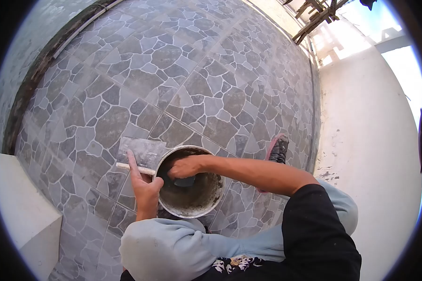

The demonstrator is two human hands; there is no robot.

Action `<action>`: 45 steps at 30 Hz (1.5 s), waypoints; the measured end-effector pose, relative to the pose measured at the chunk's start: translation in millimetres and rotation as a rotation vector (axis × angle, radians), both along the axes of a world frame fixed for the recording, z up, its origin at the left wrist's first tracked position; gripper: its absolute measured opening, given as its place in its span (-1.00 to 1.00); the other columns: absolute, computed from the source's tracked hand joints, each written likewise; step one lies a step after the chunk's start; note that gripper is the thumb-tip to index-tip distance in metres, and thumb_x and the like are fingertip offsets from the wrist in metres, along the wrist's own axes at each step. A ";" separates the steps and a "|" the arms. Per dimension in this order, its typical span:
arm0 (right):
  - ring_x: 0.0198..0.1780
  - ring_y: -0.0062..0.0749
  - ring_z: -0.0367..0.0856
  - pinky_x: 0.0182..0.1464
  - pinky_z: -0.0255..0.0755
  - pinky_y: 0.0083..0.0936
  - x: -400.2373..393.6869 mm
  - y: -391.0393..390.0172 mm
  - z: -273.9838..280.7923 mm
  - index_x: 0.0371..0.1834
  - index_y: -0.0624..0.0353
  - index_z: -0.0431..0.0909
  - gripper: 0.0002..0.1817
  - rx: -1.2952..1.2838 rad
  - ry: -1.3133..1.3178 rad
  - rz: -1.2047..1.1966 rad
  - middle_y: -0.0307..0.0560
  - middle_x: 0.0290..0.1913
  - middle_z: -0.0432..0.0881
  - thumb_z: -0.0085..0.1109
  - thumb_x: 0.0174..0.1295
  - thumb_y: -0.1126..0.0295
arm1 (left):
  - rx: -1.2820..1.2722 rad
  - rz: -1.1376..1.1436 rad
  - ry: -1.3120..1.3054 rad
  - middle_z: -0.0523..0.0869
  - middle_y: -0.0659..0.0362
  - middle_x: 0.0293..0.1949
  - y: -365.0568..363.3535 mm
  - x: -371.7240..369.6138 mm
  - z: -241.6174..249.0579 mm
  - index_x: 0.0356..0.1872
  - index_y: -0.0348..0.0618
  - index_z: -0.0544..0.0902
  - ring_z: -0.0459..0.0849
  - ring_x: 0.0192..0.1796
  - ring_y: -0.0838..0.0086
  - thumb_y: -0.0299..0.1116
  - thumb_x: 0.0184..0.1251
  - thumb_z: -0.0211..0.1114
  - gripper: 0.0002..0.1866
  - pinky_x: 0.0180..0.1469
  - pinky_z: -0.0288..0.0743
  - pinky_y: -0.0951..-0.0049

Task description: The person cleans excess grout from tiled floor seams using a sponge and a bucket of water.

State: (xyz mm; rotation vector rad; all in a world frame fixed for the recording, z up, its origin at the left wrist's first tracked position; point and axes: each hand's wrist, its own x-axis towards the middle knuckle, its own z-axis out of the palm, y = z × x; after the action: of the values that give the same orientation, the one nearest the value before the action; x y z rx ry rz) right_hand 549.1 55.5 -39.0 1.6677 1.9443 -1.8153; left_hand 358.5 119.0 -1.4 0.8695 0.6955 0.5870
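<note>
My left hand (146, 188) is closed on a plastering trowel (147, 151) with a flat, grey-smeared rectangular plate. Its index finger lies along the plate, and a pale strip runs along the near edge. The trowel is beside the left rim of a round bucket (221, 189), whose inner wall is coated with grey-brown residue. Reaching in over the right side of the bucket, my right hand (183, 167) is down inside with its fingers curled. Just below them shows a bluish-grey patch (186, 181); I cannot tell what this hand holds.
Stone-patterned tiles (211, 103) cover the floor. My bent knee (159, 246) is close below the bucket, and a shoe (278, 149) is to its right. A white wall (361, 154) stands at right, a pale block (23, 206) at left, and wooden pieces (316, 21) at the far right.
</note>
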 end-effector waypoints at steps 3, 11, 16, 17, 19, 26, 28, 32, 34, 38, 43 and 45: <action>0.02 0.03 0.76 0.04 0.64 -0.14 -23.2 12.5 44.3 0.16 0.17 0.67 -0.49 -0.344 -0.127 -0.474 0.37 0.07 0.71 0.18 0.22 0.12 | -0.048 0.133 -0.017 0.49 0.00 0.28 1.4 3.6 9.8 0.69 -0.21 -0.15 0.60 0.18 0.38 -0.83 -0.13 0.11 0.19 0.19 0.52 0.50; 0.05 0.20 0.72 0.03 0.62 -0.02 -25.1 57.3 24.5 0.26 0.19 0.57 -0.41 0.191 -0.200 0.067 0.32 0.00 0.73 0.31 0.09 0.32 | -0.024 0.377 -0.076 0.63 0.05 0.10 53.6 -25.2 26.3 0.68 -0.28 -0.09 0.68 -0.03 0.45 -0.86 -0.18 0.13 0.19 -0.02 0.61 0.53; -0.08 0.18 0.77 -0.10 0.64 0.03 -74.0 133.2 72.0 0.20 0.12 0.56 -0.51 0.413 -0.376 0.353 0.26 -0.20 0.76 0.26 0.15 0.34 | 0.035 0.584 -0.180 0.61 0.17 -0.10 98.0 -48.2 18.1 0.67 -0.28 -0.05 0.63 -0.19 0.54 -0.85 -0.17 0.20 0.19 -0.19 0.56 0.57; -0.16 0.19 0.76 -0.14 0.63 0.04 -83.1 150.0 75.4 0.20 0.17 0.51 -0.50 0.427 -0.422 0.392 0.26 -0.24 0.75 0.27 0.15 0.32 | 0.041 0.642 -0.169 0.61 0.17 -0.10 108.1 -52.9 16.7 0.67 -0.28 -0.05 0.63 -0.19 0.54 -0.85 -0.17 0.20 0.19 -0.19 0.56 0.57; -0.28 0.20 0.75 -0.23 0.61 0.03 -98.2 173.5 78.6 0.03 0.24 0.52 -0.62 0.536 -0.465 0.432 0.25 -0.33 0.74 0.24 0.21 0.28 | 0.062 0.696 -0.160 0.56 0.24 -0.22 127.7 -60.7 11.9 0.67 -0.29 -0.05 0.57 -0.28 0.57 -0.85 -0.18 0.21 0.19 -0.28 0.51 0.58; -0.31 0.15 0.76 -0.25 0.62 -0.02 -127.6 234.4 67.9 -0.45 0.25 0.69 -0.78 0.719 -0.629 0.471 0.24 -0.41 0.73 0.19 0.19 0.33 | -0.003 0.823 -0.258 0.55 0.24 -0.30 171.6 -77.0 -2.6 0.66 -0.31 -0.02 0.54 -0.40 0.56 -0.84 -0.24 0.25 0.21 -0.41 0.48 0.51; -0.19 0.17 0.76 -0.15 0.63 -0.04 -130.3 248.6 85.7 -0.26 0.26 0.70 -0.75 0.631 -0.724 0.469 0.31 -0.22 0.74 0.21 0.24 0.28 | -0.021 0.827 -0.246 0.55 0.23 -0.31 183.4 -75.2 -10.6 0.66 -0.30 -0.02 0.54 -0.40 0.55 -0.84 -0.23 0.25 0.21 -0.42 0.47 0.51; 0.03 0.26 0.69 0.12 0.54 0.01 -80.9 274.0 104.6 0.30 0.13 0.52 -0.41 0.647 -0.579 0.474 0.33 0.16 0.58 0.29 0.30 0.02 | -0.051 0.846 -0.270 0.55 0.19 -0.34 209.5 -63.5 -20.1 0.66 -0.27 -0.02 0.55 -0.41 0.48 -0.83 -0.21 0.24 0.20 -0.40 0.49 0.45; 0.08 0.22 0.68 0.19 0.52 -0.01 -51.4 284.3 136.3 0.44 0.06 0.44 -0.26 0.714 -0.543 0.392 0.25 0.22 0.54 0.32 0.29 -0.09 | -0.090 0.812 -0.299 0.55 0.18 -0.34 219.4 -56.6 -26.6 0.67 -0.26 -0.03 0.55 -0.40 0.46 -0.83 -0.21 0.23 0.21 -0.38 0.50 0.44; 0.14 0.05 0.69 0.01 0.65 -0.11 20.4 284.2 206.2 0.39 0.02 0.48 -0.30 0.484 -0.584 -0.073 0.12 0.29 0.54 0.26 0.34 -0.18 | 0.008 0.880 -0.211 0.60 0.11 -0.25 248.5 -45.0 -40.5 0.68 -0.22 -0.06 0.60 -0.36 0.41 -0.83 -0.18 0.23 0.21 -0.32 0.55 0.40; 0.19 0.19 0.61 0.02 0.60 -0.04 140.2 193.9 181.9 0.49 0.13 0.29 -0.27 0.081 -0.552 -0.282 0.23 0.22 0.58 0.20 0.29 0.08 | 0.119 0.883 -0.180 0.62 0.01 -0.02 278.6 -42.9 -40.3 0.67 -0.22 -0.05 0.66 -0.16 0.37 -0.74 0.03 0.30 0.11 -0.06 0.59 0.37; 0.16 0.27 0.59 0.16 0.53 0.00 189.2 146.4 118.2 0.54 0.13 0.21 -0.17 0.203 -0.572 -0.204 0.21 0.28 0.53 0.25 0.16 0.21 | 0.195 0.878 -0.141 0.63 -0.01 0.08 283.0 -60.0 -43.5 0.67 -0.22 -0.05 0.67 -0.05 0.39 -0.68 0.15 0.33 0.05 0.05 0.58 0.36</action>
State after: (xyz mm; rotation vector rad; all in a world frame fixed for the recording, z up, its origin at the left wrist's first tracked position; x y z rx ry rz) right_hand 738.3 201.8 79.1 2.2012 1.7867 -1.0200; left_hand 298.5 402.0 -45.0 0.6620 0.8912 1.5053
